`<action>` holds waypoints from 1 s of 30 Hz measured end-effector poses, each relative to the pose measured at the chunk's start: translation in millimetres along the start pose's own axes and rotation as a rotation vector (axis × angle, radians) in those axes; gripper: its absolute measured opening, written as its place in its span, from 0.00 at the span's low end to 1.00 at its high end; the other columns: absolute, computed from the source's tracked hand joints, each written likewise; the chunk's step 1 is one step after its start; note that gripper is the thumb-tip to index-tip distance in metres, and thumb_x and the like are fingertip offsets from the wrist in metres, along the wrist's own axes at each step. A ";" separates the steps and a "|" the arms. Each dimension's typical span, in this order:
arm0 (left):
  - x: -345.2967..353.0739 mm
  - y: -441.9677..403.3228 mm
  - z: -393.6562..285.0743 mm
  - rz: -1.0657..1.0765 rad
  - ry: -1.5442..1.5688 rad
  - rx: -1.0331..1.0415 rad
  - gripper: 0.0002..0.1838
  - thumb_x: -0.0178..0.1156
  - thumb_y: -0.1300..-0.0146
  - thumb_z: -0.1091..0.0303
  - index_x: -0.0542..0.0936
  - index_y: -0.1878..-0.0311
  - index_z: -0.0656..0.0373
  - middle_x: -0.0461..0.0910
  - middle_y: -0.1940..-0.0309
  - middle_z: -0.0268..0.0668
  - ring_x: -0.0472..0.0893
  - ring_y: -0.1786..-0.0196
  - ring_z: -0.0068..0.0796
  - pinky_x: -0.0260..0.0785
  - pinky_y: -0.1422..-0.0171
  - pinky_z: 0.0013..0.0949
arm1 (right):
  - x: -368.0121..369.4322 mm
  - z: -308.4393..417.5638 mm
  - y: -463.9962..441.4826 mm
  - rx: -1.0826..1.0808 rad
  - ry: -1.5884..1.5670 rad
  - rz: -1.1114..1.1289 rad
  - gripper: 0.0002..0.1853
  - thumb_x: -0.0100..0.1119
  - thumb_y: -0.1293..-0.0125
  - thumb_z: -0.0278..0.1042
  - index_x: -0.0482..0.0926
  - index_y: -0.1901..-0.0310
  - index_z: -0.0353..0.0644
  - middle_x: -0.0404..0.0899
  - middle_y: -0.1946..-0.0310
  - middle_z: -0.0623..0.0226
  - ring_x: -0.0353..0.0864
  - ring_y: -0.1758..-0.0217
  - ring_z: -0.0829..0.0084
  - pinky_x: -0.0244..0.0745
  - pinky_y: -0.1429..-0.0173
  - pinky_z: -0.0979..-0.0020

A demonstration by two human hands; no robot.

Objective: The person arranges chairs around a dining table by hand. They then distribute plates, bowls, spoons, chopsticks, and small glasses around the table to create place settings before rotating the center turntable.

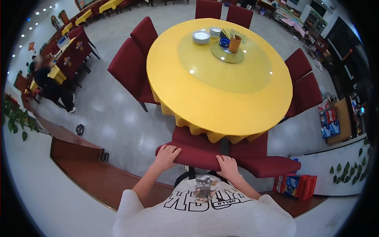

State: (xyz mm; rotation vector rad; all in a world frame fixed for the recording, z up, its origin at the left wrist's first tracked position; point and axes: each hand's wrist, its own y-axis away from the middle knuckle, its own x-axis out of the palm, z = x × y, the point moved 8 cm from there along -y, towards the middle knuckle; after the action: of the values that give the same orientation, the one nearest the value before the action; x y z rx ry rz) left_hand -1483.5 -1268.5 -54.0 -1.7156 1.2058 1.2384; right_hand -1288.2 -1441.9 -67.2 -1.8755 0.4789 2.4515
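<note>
A glossy grey floor spread through the dining room. At the lower centre of the frame, the left hand and right hand held the top of a dark red chair back, fingers curled over it, the hands apart. Just beside it, to the right, was a second red chair. Beyond stood a round table with a yellow cloth and a glass turntable; stacked plates, a blue dish and a brown holder sat towards its far side. At the upper left, a person in dark clothes stood by another yellow-covered table.
</note>
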 end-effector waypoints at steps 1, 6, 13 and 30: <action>1.4 -1.5 3.2 -0.015 0.003 -0.010 0.36 0.73 0.58 0.60 0.74 0.42 0.54 0.76 0.48 0.40 0.74 0.41 0.38 0.61 0.35 0.46 | -2.2 1.0 0.4 -0.014 0.014 -0.045 0.40 0.76 0.60 0.41 0.71 0.41 0.47 0.77 0.50 0.63 0.77 0.44 0.61 0.72 0.45 0.58; 1.7 -3.5 9.7 -0.069 -0.006 -0.012 0.33 0.72 0.59 0.60 0.76 0.46 0.55 0.78 0.55 0.38 0.77 0.48 0.38 0.65 0.41 0.43 | -5.7 4.5 -3.3 -0.033 -0.022 -0.080 0.37 0.74 0.59 0.41 0.72 0.43 0.47 0.78 0.53 0.61 0.79 0.48 0.60 0.74 0.47 0.58; 9.9 -6.8 13.4 0.032 -0.018 -0.010 0.24 0.71 0.58 0.59 0.77 0.57 0.55 0.81 0.63 0.38 0.81 0.56 0.39 0.69 0.50 0.41 | 5.4 0.0 -4.2 -0.060 -0.014 0.011 0.32 0.73 0.58 0.41 0.74 0.48 0.46 0.80 0.62 0.59 0.82 0.56 0.57 0.77 0.53 0.58; 28.7 24.7 -20.9 0.222 0.001 0.001 0.22 0.73 0.60 0.62 0.76 0.60 0.54 0.81 0.65 0.37 0.82 0.58 0.39 0.72 0.51 0.41 | 12.8 6.1 41.8 -0.051 -0.054 0.034 0.31 0.73 0.58 0.40 0.74 0.48 0.48 0.79 0.61 0.61 0.82 0.55 0.59 0.76 0.50 0.59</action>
State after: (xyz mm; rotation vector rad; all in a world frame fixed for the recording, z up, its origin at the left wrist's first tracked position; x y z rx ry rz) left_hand -1497.1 -1303.6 -75.3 -1.6152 1.4269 1.3653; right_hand -1305.8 -1482.4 -68.3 -1.8293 0.4535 2.5519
